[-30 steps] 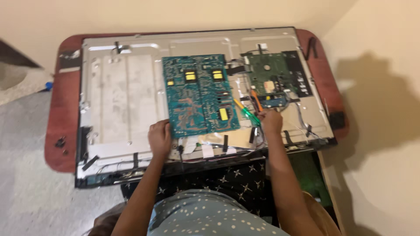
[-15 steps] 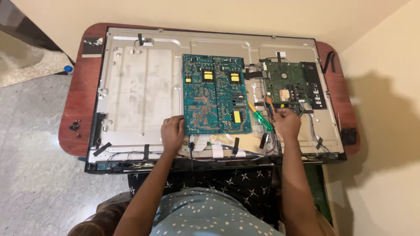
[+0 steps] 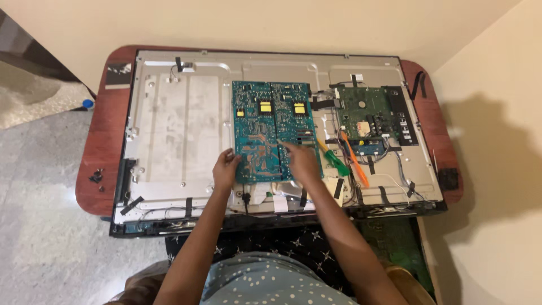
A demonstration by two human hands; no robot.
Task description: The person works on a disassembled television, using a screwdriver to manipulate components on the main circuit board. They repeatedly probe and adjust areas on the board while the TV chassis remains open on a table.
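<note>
The left hand [image 3: 227,168] rests at the lower left corner of the teal board [image 3: 275,131], fingers curled and touching that edge, holding nothing. The right hand [image 3: 302,162] lies flat on the board's lower right part, index finger stretched out toward its middle, the other fingers loosely bent; it pinches nothing. The board lies flat on the metal panel [image 3: 175,130], which covers most of the red worktop [image 3: 104,147]. Left of the left hand the panel is bare and open, out to its edge. Just right of the right hand lie a green tool [image 3: 334,161] and an orange tool [image 3: 354,165], close together, with wires around them. Beyond these sits a green board [image 3: 367,116]. Below both hands, taped cables run along the panel's near edge.
</note>
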